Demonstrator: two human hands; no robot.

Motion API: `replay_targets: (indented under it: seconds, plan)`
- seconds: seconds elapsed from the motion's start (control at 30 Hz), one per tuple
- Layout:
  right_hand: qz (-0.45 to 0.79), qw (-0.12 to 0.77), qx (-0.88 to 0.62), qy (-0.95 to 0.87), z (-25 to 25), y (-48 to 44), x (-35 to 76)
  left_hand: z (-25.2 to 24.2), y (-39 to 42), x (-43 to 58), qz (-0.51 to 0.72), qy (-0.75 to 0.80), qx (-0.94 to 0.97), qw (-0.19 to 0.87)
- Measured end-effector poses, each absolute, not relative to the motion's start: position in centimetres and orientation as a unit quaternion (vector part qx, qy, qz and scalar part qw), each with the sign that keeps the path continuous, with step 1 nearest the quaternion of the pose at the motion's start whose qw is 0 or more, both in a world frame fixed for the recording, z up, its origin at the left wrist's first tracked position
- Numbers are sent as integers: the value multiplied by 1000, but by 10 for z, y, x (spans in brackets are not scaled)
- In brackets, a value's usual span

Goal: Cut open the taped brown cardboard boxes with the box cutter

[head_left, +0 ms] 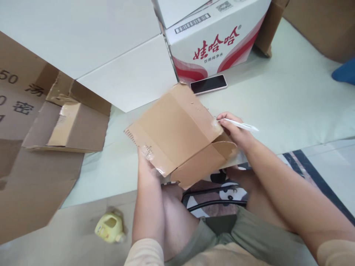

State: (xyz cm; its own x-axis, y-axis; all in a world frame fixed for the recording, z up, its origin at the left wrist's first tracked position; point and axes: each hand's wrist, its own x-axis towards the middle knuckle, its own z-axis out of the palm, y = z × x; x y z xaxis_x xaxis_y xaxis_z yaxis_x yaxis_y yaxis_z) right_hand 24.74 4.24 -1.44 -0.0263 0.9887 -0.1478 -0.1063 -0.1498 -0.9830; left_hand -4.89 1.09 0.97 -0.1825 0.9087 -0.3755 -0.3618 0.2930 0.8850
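Note:
A small brown cardboard box (172, 127) is tilted over the front edge of the table, its torn tape and an open flap showing. My left hand (145, 159) reaches beneath its left side and holds it up; the fingers are hidden behind the cardboard. At the box's right corner, my right hand (234, 131) is closed around a slim white utility knife (241, 125). The knife's front end is by the box edge, where the blade is too small to make out. Just beyond the box lies a phone (208, 84) with a dark screen.
A white carton with red lettering (216, 48) stands behind the phone, beside a large white box (130, 74). Opened cardboard boxes (88, 125) fill the left side. A yellow jug (110, 227) is on the floor. Something blue (345, 72) shows at the right edge.

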Motion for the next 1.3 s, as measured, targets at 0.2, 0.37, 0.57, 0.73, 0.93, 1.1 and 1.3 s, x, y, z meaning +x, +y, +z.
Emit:
replay_targets:
  seconds: [0.2, 0.37, 0.57, 0.73, 0.93, 1.1, 1.3]
  plan:
    - [679, 475, -449, -335, -12, 45, 250, 18, 14, -46, 621, 516, 130, 575]
    - [657, 490, -437, -371, -12, 45, 251, 29, 21, -49, 653, 498, 103, 561]
    - [660, 486, -420, -389, -17, 45, 247, 27, 22, -50, 670, 498, 97, 542]
    - [676, 485, -407, -377, -18, 46, 246, 28, 24, -48, 684, 482, 105, 537]
    - [688, 506, -395, -340, -20, 48, 246, 30, 30, -51, 690, 463, 86, 550]
    - [681, 514, -378, -360, -21, 47, 243, 25, 33, -53, 689, 448, 95, 562]
    - [682, 503, -366, -384, -20, 45, 243, 23, 35, -53, 686, 463, 92, 554]
